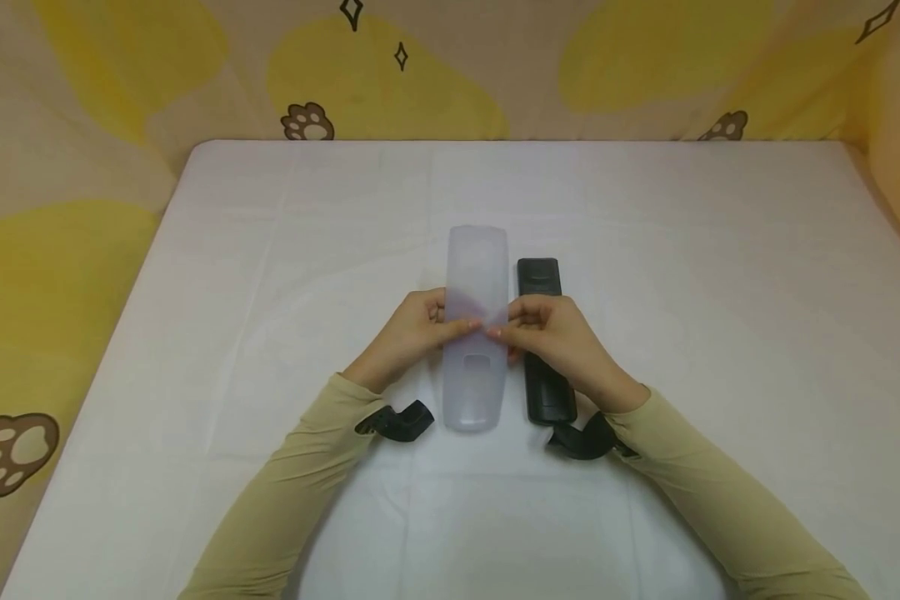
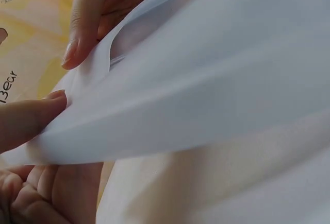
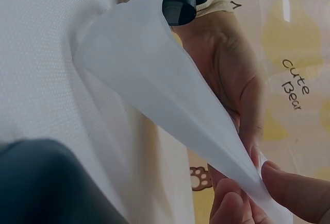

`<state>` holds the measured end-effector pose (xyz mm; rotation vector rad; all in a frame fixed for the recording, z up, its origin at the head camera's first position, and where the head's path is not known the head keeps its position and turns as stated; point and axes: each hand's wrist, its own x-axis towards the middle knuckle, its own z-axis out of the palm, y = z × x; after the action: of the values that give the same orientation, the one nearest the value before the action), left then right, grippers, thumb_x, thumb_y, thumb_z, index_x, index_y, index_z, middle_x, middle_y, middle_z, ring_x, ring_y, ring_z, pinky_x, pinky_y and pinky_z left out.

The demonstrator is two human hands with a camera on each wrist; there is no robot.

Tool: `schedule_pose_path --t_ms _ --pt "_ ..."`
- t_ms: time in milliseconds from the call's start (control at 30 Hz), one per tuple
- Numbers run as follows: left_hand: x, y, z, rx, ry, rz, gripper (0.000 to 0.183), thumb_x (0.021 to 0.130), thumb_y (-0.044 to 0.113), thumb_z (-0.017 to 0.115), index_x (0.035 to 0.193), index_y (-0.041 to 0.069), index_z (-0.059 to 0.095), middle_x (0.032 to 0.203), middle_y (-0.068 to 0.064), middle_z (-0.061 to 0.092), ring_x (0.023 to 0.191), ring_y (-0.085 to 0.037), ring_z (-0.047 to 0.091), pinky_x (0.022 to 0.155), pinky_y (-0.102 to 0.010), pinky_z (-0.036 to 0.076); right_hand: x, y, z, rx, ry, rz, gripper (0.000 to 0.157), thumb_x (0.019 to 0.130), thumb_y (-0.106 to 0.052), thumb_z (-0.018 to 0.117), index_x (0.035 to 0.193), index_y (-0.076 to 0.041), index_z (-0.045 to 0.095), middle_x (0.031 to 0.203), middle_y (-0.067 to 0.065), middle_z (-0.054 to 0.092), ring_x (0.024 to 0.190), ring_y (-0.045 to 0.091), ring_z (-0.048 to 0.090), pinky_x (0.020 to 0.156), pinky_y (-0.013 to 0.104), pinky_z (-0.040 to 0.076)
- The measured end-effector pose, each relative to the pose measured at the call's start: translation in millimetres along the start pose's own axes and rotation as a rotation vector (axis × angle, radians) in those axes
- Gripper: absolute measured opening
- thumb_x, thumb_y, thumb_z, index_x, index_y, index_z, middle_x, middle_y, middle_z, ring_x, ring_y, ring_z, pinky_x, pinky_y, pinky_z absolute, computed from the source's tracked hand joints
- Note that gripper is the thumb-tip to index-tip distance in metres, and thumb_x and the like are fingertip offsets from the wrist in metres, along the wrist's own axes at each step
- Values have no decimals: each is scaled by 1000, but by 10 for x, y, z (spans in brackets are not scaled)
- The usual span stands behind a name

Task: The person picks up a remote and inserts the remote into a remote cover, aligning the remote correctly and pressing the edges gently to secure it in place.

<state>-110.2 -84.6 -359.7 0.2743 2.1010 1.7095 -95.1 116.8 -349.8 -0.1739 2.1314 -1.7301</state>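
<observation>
A translucent white remote control cover (image 1: pixel 476 267), long and sleeve-like with a small rectangular cutout near its near end, is held lengthwise between both hands. My left hand (image 1: pixel 420 325) pinches its left edge, thumb on top and curled fingers underneath. From the right edge, my right hand (image 1: pixel 551 333) pinches it the same way, the two thumb tips almost meeting at the middle. In the left wrist view the cover (image 2: pixel 206 90) shows an opening along its side. A black remote control (image 1: pixel 547 392) lies just to the right, partly hidden under the right hand.
A white cloth (image 1: pixel 720 333) covers the table. Yellow patterned fabric (image 1: pixel 420 83) hangs behind the far edge and at the sides. Black straps (image 1: pixel 585 437) stick out from both sleeve cuffs. A dark blurred shape (image 3: pixel 51 183) fills a lower corner in the right wrist view.
</observation>
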Motion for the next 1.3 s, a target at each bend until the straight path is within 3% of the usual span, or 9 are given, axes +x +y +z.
schedule_pose_path --t_ms 300,533,700,967,1067,1167,1300 --pt "31 -12 5 -16 -6 -6 28 89 9 65 110 -8 60 102 -18 67 87 -17 64 76 -31 54 -35 -19 -96 -32 21 6 23 84 -8 70 101 6 62 80 9 68 67 20 64 69 30 54" --pt "46 -10 -11 -51 24 -58 26 89 9 64 108 -8 60 89 -9 65 74 -12 58 65 -26 50 -173 74 -395 -48 136 15 27 85 -9 69 101 10 62 84 5 69 72 17 65 70 29 55" --pt "43 -4 -19 -29 44 -81 26 89 10 64 109 -6 60 81 -3 61 68 -11 53 59 -23 44 -308 186 -558 -141 183 112 32 85 -19 71 103 5 63 85 0 70 74 14 66 73 25 54" --pt "70 -67 6 -69 72 -134 25 89 10 63 107 -7 59 71 3 58 64 -8 53 58 -22 44 -372 239 -599 -269 144 174 40 83 -24 73 109 5 61 87 6 71 76 10 64 72 21 50" --pt "75 -100 31 -140 46 -165 26 90 8 61 110 -9 56 74 0 60 68 -9 57 64 -24 50 -359 218 -573 -342 137 166 44 82 -25 74 110 6 60 87 7 70 75 10 62 69 21 49" --pt "74 -118 53 -188 20 -191 29 92 7 59 114 -10 54 88 -7 66 77 -13 63 73 -32 55 -331 196 -538 -425 144 162 48 80 -31 76 109 5 61 86 7 70 75 13 61 68 25 48" --pt "64 -123 62 -188 23 -206 29 92 7 58 115 -10 54 93 -13 66 79 -15 64 75 -34 55 -281 178 -497 -527 154 171 53 79 -41 75 106 2 63 85 7 70 79 18 61 72 30 46"
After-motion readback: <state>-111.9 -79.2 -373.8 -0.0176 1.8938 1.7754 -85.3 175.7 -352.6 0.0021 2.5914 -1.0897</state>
